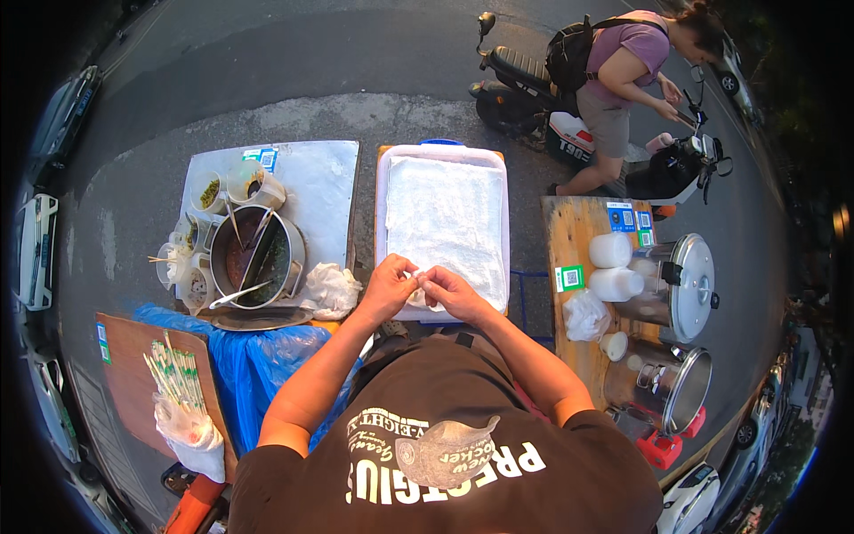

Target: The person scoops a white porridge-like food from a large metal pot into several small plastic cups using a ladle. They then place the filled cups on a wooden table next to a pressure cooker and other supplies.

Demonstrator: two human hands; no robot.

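Note:
My left hand (387, 288) and my right hand (455, 295) meet over the near edge of a white cloth (444, 220). Thumbs and fingertips pinch together around a small whitish thing (418, 275); the fingers mostly hide it, and I cannot tell whether it is part of the cloth. The cloth lies spread over a pale plastic tub (381, 227) directly before me. Left of the tub stands a divided metal pot (299, 247) with dark and reddish liquid and utensils inside. A crumpled whitish cloth (331, 292) rests between that pot and my left forearm.
Plastic containers (257, 187) with condiments surround the pot. Wrapped chopsticks (177, 377) and blue plastic sheeting (257, 374) lie at left. A wooden table (560, 227) at right holds stacked white bowls (610, 250) and tall metal pots (694, 287). Beyond, a person (624, 73) straddles a scooter (520, 73).

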